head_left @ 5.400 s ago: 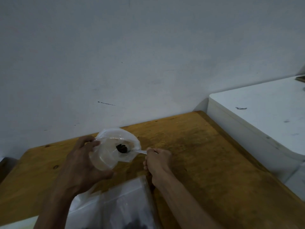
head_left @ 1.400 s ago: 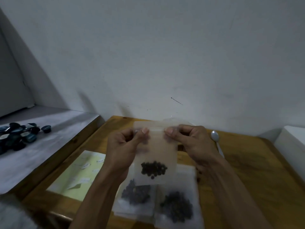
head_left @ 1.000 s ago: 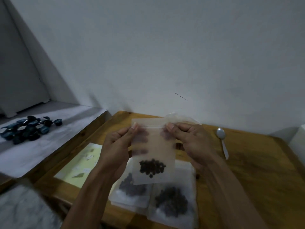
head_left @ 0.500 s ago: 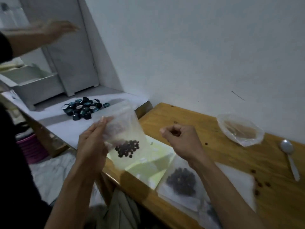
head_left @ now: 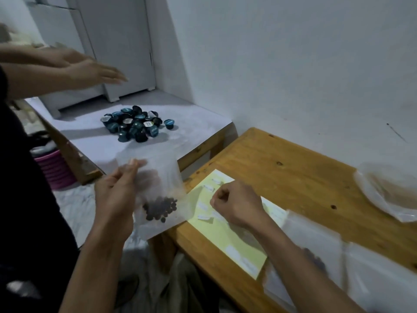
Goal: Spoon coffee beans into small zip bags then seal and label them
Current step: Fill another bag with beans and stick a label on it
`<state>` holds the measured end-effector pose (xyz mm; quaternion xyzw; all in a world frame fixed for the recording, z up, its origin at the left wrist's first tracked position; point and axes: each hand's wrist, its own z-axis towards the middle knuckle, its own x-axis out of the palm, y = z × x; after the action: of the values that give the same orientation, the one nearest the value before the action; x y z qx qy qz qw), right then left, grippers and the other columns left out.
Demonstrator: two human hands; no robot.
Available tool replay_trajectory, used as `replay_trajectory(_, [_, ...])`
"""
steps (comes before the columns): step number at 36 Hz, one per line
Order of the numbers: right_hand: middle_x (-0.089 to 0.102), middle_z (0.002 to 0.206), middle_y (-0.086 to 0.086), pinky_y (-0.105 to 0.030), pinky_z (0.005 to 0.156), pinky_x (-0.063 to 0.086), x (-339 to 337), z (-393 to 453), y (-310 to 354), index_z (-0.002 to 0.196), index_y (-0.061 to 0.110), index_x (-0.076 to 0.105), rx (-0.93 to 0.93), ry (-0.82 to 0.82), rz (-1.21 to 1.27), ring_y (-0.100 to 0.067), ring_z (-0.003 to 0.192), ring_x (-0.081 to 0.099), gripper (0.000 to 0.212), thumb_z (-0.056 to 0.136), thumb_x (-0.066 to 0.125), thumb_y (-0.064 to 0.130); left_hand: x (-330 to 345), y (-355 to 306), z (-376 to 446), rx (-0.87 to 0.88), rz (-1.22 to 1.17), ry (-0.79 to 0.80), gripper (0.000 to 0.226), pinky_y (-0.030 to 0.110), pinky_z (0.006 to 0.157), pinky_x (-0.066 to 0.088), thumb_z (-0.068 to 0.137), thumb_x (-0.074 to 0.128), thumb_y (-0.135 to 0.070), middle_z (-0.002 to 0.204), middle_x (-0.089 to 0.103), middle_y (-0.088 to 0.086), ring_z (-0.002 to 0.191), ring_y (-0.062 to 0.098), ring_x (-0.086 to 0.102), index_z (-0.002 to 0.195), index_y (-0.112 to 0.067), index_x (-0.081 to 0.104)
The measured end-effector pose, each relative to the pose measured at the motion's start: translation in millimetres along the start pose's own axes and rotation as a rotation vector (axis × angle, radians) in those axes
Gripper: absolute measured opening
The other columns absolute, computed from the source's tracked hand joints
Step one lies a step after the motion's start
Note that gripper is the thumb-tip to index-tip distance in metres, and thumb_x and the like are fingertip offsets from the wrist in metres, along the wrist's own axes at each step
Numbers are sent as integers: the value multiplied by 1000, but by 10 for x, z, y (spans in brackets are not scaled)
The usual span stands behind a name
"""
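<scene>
1. The left hand (head_left: 115,199) holds a small zip bag (head_left: 158,190) upright off the front left edge of the counter (head_left: 282,177), thumb and fingers pinching the bag's upper left part.
2. A cluster of dark coffee beans (head_left: 160,208) sits in the bottom of that bag.
3. The right hand (head_left: 237,204) hovers over a pale yellow label sheet (head_left: 225,231), its fingers curled in with thumb and forefinger tips drawn together; whether they pinch a label is too small to tell.
4. The label sheet lies flat on the counter near its front left corner, with several small white labels (head_left: 203,205) on it.
5. More clear bags (head_left: 338,263) lie flat on the counter under the right forearm, one showing dark beans.
6. An open clear bag (head_left: 388,190) rests near the wall at the counter's right side.
7. On a lower white surface (head_left: 191,123) to the left sits a heap of dark and blue coffee capsules (head_left: 135,124).
8. Another person's hand (head_left: 90,73), blurred, reaches in from the left with fingers extended.
</scene>
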<state>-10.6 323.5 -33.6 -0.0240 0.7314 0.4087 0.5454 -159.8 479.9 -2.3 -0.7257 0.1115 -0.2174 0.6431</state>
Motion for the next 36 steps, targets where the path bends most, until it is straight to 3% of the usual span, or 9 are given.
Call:
replay_trajectory(3, [70,87,12,-42,98,42,19,24,33,91,29,75,-32,33,-34,-15,101,61,10,88,70,36,-19,41,72,-11,18,-13,24,57,94,53,100,55,-31,96,77,11,96,31,72,99,-18,75])
replay_trajectory(8, [63,104,8,-40,92,29,22,97,122,106,36,70,-101,127,-96,-19,112,50,16,90,67,39,-40,86,148,-14,19,-7,26,62,96,49,100,53,-33,95,77,12,97,32,72,101,-17,74])
replay_trajectory(12, [57,117,3,-41,91,23,13,134,153,98,40,67,-126,159,-152,-20,120,42,7,91,66,39,-58,127,187,-15,-8,-17,26,64,96,49,99,55,-33,94,76,14,96,34,72,98,-16,75])
replay_trajectory(22, [53,112,5,-38,87,22,38,139,196,91,39,61,-160,196,-151,-18,117,40,8,94,63,31,-62,171,202,-25,-65,-18,25,60,95,52,95,61,-30,95,75,18,103,42,68,89,-12,78])
replay_trajectory(27, [52,117,4,-40,89,20,77,145,223,107,37,62,-159,125,-225,-20,123,37,12,95,61,38,-80,160,193,-28,-83,6,25,58,94,53,94,61,-31,100,74,19,105,40,68,88,-12,77])
replay_trajectory(31, [46,112,7,-44,96,22,97,164,245,90,38,60,-154,117,-250,-21,124,34,6,95,59,36,-104,177,207,-38,-97,8,25,52,92,55,94,62,-31,101,74,16,105,36,68,84,-15,79])
replay_trajectory(36, [41,110,6,-41,91,22,128,182,228,103,31,57,-204,160,-311,-20,116,33,9,100,49,28,-99,186,213,-50,-118,1,24,44,86,57,94,62,-28,97,75,14,104,35,69,84,-14,78])
